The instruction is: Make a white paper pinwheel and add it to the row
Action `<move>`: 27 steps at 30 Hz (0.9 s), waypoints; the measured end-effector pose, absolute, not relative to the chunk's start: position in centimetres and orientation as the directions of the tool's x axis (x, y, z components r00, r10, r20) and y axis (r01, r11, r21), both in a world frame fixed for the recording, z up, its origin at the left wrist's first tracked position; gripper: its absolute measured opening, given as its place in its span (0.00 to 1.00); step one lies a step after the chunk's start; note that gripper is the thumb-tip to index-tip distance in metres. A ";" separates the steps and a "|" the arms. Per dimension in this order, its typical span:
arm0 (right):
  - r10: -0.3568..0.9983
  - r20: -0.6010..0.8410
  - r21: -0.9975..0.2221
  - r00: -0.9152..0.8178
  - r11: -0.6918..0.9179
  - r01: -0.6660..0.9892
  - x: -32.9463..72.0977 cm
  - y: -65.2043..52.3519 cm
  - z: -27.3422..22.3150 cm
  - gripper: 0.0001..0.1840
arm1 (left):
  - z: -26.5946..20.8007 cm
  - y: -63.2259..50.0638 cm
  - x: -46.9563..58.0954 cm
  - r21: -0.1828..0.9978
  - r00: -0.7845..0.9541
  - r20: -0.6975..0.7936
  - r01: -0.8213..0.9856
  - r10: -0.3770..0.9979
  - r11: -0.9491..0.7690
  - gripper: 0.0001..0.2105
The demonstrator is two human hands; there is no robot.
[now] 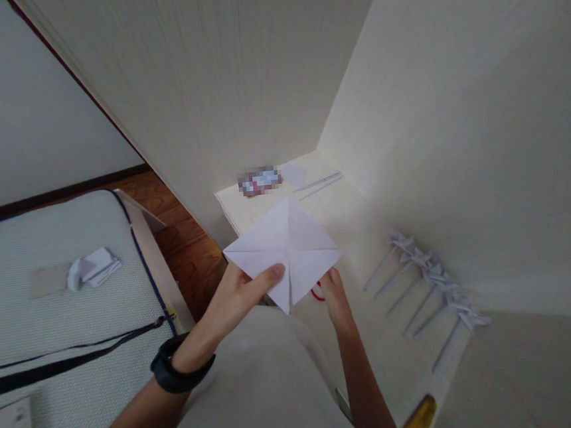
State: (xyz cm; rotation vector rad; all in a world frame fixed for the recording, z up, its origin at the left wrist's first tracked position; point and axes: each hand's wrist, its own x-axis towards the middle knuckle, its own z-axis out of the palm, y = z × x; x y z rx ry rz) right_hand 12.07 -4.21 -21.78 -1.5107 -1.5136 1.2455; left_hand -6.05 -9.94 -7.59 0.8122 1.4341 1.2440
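Note:
A square white sheet of paper (288, 240), turned corner toward me, is held up in front of my body. Crease or cut lines run from its corners toward the middle, and a narrow gap shows at the near corner. My left hand (254, 283) grips it, thumb flat on top and fingers underneath. At the lower right edge, my right hand (335, 293) is closed with bent fingers against the paper; its fingertips are partly hidden. Just left of that hand shows a red loop (317, 291), like a scissors handle, mostly hidden.
Several white paper pinwheels on sticks (435, 274) lie in a row on the pale desk (357, 234). Thin sticks (320, 183) and a blurred packet (260, 181) lie at its back. A yellow object (419, 419) is near the front. Left stands a mattress (67, 233) with crumpled paper (95, 267).

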 end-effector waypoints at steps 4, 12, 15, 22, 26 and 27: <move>0.978 -0.098 -0.993 -0.182 -0.084 0.085 10.4 -5.1 -15.7 0.28 | -7.4 -9.7 -5.9 0.982 -0.242 -0.189 -0.023 0.952 0.189 0.14; 0.990 0.144 -0.936 -0.010 0.132 -0.327 8.6 -5.5 -9.3 0.15 | -7.4 -9.7 -6.2 0.993 -0.183 -0.086 0.070 0.979 0.100 0.15; 0.983 0.155 -0.918 -0.099 0.106 -0.381 8.3 -5.8 -8.7 0.24 | -7.4 -9.8 -6.2 0.992 -0.195 -0.088 0.074 0.977 0.104 0.14; 0.992 0.117 -0.969 0.041 0.123 -0.215 8.3 -6.5 -8.9 0.03 | -7.3 -9.6 -7.8 0.994 0.031 -0.009 0.113 0.999 0.006 0.10; 0.987 0.159 -0.976 -0.022 0.154 -0.150 9.2 -6.1 -8.8 0.02 | -6.7 -9.4 -9.1 0.961 0.127 0.119 -0.263 0.985 -0.083 0.19; 0.985 0.162 -0.980 -0.058 0.153 -0.125 9.4 -6.1 -8.7 0.02 | -6.5 -9.3 -9.2 0.934 0.118 0.153 -0.342 0.981 -0.104 0.20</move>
